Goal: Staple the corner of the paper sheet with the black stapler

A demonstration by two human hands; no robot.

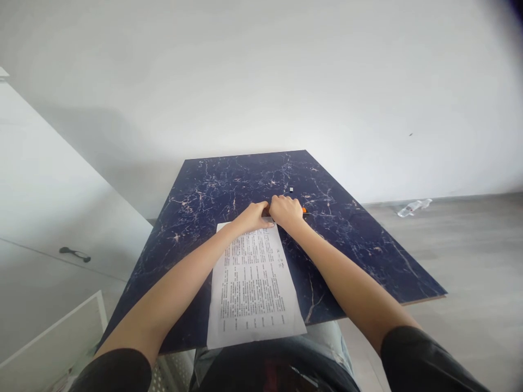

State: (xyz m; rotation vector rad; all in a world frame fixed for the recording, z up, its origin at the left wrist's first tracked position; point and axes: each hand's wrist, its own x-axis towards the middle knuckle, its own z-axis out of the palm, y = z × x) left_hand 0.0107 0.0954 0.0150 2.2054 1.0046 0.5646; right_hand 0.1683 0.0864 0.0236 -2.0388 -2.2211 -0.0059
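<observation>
The printed sheet (pixel 253 288) is lying text-up on the dark marbled surface (pixel 347 261), and I'm working at its far edge. My left hand (pixel 254 216) is resting by that edge, thumb over the paper; my right hand (pixel 287 211) is curling just beside it, and I cannot tell what either is gripping. My fingers are hiding that edge, so what's done or left there isn't showing. An orange piece (pixel 304 210) is peeking out past my right hand, a small pale block (pixel 291 190) is sitting beyond, and nothing is visibly blocking me.
</observation>
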